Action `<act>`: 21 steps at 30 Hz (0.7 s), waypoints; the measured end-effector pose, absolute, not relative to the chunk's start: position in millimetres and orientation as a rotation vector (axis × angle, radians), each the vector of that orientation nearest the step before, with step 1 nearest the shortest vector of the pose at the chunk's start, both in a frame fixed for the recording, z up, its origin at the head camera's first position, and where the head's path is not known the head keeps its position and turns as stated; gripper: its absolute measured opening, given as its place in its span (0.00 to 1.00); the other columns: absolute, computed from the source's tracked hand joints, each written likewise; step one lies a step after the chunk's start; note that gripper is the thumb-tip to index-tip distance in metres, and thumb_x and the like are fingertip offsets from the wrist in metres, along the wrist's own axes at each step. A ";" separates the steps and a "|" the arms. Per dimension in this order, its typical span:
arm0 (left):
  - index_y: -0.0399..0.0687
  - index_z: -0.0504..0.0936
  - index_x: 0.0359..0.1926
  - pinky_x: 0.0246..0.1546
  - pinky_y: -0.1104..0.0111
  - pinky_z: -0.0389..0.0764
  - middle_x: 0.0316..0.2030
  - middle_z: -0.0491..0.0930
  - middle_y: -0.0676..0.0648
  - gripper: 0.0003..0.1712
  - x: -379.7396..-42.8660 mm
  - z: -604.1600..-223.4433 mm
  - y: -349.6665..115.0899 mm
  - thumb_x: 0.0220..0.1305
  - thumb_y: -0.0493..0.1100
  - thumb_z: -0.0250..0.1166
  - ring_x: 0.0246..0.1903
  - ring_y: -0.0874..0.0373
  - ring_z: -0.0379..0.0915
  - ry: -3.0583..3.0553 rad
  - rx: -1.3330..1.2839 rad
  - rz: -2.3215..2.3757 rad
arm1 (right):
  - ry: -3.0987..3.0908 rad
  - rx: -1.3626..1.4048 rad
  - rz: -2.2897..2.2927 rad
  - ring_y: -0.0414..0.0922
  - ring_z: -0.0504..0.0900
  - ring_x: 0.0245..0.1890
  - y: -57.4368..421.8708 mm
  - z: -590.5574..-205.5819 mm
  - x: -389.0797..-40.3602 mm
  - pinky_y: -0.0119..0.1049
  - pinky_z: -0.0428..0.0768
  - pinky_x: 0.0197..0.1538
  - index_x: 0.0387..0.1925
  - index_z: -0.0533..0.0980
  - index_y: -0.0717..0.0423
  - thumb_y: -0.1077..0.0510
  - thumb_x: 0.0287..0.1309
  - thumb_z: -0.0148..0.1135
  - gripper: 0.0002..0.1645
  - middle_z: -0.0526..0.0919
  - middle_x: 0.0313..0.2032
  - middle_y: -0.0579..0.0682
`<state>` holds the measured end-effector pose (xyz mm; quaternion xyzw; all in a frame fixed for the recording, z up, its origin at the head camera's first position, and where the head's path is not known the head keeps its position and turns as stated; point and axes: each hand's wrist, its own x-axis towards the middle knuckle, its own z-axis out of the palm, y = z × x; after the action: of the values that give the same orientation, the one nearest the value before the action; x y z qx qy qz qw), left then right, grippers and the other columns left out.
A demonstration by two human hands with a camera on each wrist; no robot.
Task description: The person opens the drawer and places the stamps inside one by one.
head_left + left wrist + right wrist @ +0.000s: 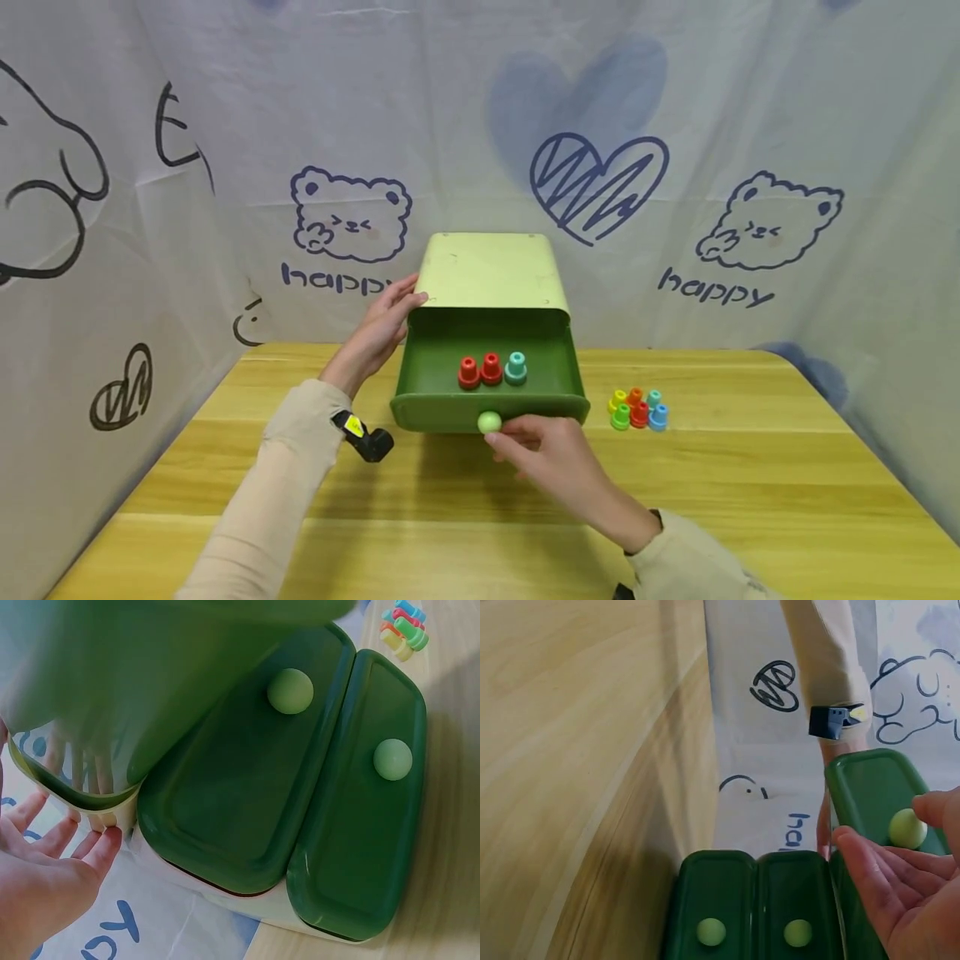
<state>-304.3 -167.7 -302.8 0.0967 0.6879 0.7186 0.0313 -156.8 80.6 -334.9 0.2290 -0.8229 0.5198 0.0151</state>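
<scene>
A small drawer cabinet with a pale yellow-green top (491, 271) stands against the backdrop. Its green top drawer (427, 354) is pulled out and holds two red pegs (468, 373) and one teal peg (516, 368). My left hand (384, 321) rests against the cabinet's left side, thumb near the front top corner; in the left wrist view its fingers (101, 851) lie fairly straight along the side. With thumb and fingertips my right hand (555, 458) pinches the round light-green drawer knob (490, 422), also seen in the right wrist view.
Several coloured pegs (638, 414) stand grouped on the wooden table (750, 475), right of the drawer. Below the pulled-out drawer are two closed drawers, a middle one (232, 780) and a bottom one (360, 832), each with a knob. A drawn-on white cloth (465, 117) hangs behind.
</scene>
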 end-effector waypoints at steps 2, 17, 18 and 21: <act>0.46 0.50 0.75 0.70 0.53 0.49 0.74 0.47 0.44 0.38 -304.2 -303.3 -167.9 0.70 0.45 0.55 0.71 0.49 0.45 2.118 0.293 2.215 | -2.532 0.748 1.560 0.37 0.82 0.24 79.2 -338.5 -158.4 0.33 0.83 0.25 0.35 0.84 0.64 0.53 0.62 0.64 0.15 0.85 0.27 0.49; 0.45 0.49 0.75 0.70 0.54 0.49 0.74 0.47 0.43 0.38 -302.8 -302.0 -167.0 0.70 0.43 0.55 0.71 0.49 0.44 2.100 0.282 2.218 | -2.346 0.799 1.425 0.35 0.79 0.19 72.7 -346.5 -159.7 0.29 0.79 0.20 0.29 0.82 0.61 0.58 0.62 0.64 0.10 0.84 0.22 0.45; 0.45 0.49 0.75 0.70 0.54 0.49 0.74 0.47 0.43 0.38 -302.9 -301.9 -167.1 0.70 0.43 0.55 0.72 0.49 0.44 2.100 0.286 2.218 | -2.345 0.790 1.429 0.35 0.79 0.19 72.5 -345.2 -160.2 0.29 0.78 0.20 0.29 0.82 0.60 0.57 0.63 0.64 0.11 0.84 0.22 0.45; 0.44 0.49 0.75 0.71 0.54 0.47 0.74 0.47 0.43 0.38 -303.6 -301.1 -167.7 0.71 0.43 0.54 0.72 0.49 0.42 2.102 0.295 2.213 | -2.340 0.775 1.434 0.36 0.79 0.18 71.5 -339.9 -162.2 0.30 0.78 0.19 0.28 0.82 0.59 0.55 0.63 0.63 0.12 0.84 0.21 0.45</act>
<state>-303.6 -167.7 -301.1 0.0960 0.6850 0.7212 0.0374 -162.2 71.5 -339.9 0.2691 -0.8119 0.4975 0.1446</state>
